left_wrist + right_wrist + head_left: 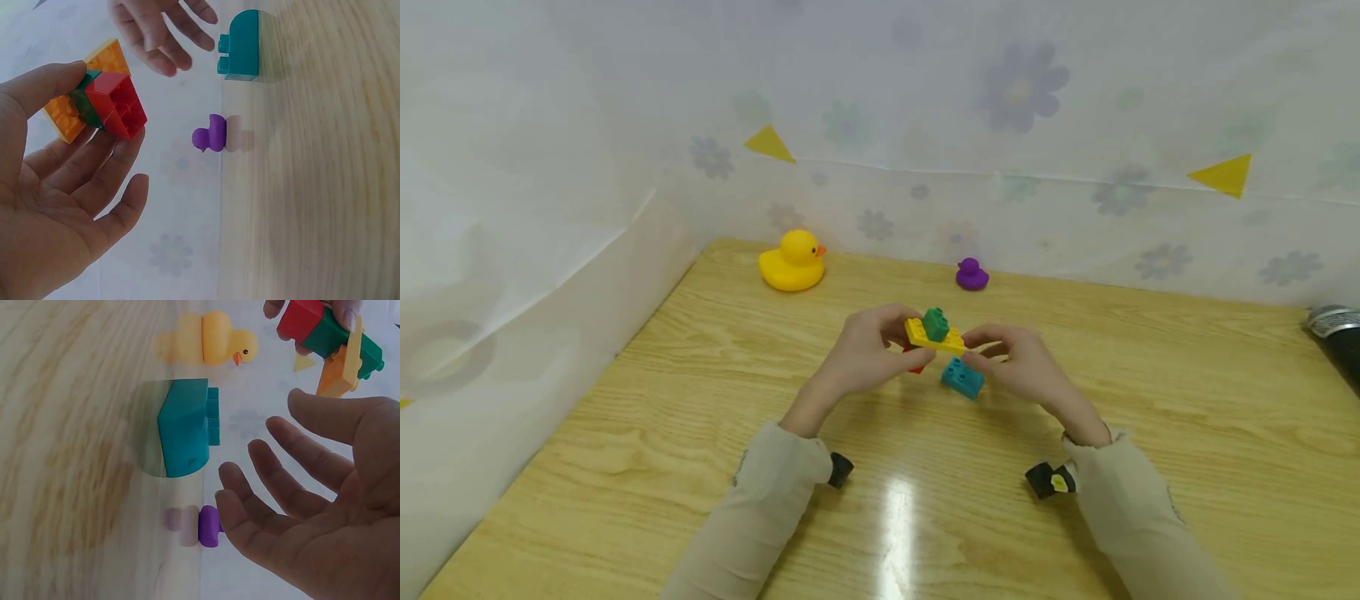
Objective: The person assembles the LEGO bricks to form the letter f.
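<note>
At the head view's right edge we saw a microphone [1339,332] cut off by the frame, and near the centre the thumb of the left grip [867,350] and the yellow plate [953,342] hid most of the red block [117,105] in the block stack [936,324]. We saw that grip pinching the stack above the worktop [602,467], while the right grip [1022,362], fingers apart and gently bent, hung just beside it, near the teal block [962,381].

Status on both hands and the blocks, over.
Left hand grips block stack. Right hand holds nothing. Teal block on table, studs up. Nothing visibly blocking.
</note>
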`<state>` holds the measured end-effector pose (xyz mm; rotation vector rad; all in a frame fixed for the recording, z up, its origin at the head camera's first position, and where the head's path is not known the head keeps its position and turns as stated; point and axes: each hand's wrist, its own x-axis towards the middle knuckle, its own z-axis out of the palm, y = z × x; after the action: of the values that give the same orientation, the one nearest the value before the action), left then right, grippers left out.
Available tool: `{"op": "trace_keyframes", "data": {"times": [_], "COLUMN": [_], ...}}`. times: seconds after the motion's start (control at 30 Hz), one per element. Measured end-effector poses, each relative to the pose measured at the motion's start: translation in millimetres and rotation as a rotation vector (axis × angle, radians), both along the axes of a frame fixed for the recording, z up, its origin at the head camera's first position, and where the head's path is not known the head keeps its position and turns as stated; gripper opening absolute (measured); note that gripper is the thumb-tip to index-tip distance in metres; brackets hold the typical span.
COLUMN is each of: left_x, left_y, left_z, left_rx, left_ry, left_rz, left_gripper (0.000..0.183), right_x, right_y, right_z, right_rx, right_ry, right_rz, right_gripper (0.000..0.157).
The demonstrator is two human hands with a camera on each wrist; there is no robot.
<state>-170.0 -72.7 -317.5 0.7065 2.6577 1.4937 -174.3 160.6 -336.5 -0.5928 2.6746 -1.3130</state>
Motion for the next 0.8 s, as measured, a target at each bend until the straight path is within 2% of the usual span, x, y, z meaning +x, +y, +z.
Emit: {"op": "trace_keyframes", "data": {"times": [0.17, 0.43, 0.67, 0.8], "left_x": [-0.4, -1.1, -1.1, -0.2], "left_y": [0, 1, 1, 1], "left_z": [-0.5, -1.3, -3.8, -2.6], "left_rx": [0.002, 0.004, -0.014, -0.015], "left_ry": [0.005, -0.002, -0.001, -0.006], "left_rz": [-0.013, -0.022, -0.034, -0.032], "left_gripper": [0.035, 0.035, 0.033, 0.034], "right_x": [-1.6, -3.6, -3.8, -4.3], "right_y": [-1, -1, -2, -2], "right_z": [-4.9, -12.9, -17.1, -17.6], "right_rx": [0.061, 0.156, 0.192, 0.201], "right_ry": [-0.036, -0.135, -0.151, -0.128], "right_rz": [0.049, 0.078, 0.091, 0.104], "right_gripper": [0.033, 0.058, 0.056, 0.047]}}
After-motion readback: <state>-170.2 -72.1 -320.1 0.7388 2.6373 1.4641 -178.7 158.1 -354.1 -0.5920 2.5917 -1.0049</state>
